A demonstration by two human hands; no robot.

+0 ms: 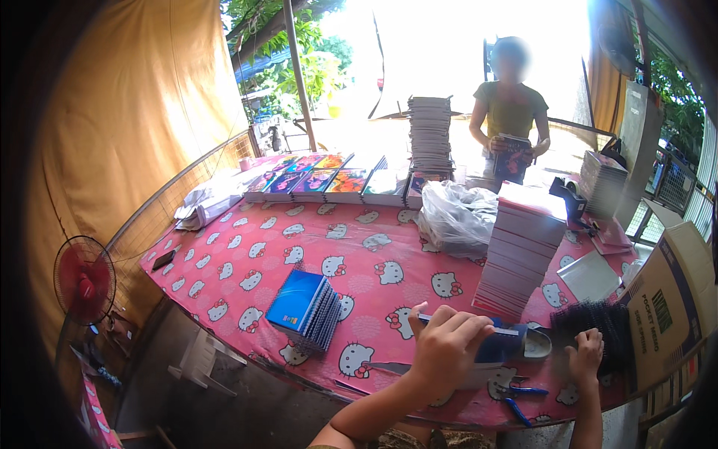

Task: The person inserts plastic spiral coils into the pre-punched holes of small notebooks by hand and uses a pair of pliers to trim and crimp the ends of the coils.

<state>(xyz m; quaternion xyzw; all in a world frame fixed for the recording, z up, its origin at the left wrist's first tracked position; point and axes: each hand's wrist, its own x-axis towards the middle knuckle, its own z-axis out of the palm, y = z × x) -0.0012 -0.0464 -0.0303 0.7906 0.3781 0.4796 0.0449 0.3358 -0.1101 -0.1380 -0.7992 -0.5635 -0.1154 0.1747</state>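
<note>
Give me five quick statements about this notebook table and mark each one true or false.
1. The left hand holds a dark blue notebook. True.
2. The right hand rests on a pile of black spiral coils. True.
3. The stack of blue spiral notebooks lies on the floor. False: it lies on the pink cartoon-cat tablecloth.
4. The red fan stands to the person's right. False: it is at the left, beside the table.
5. Blue-handled pliers lie near the table's front edge. True.
</note>
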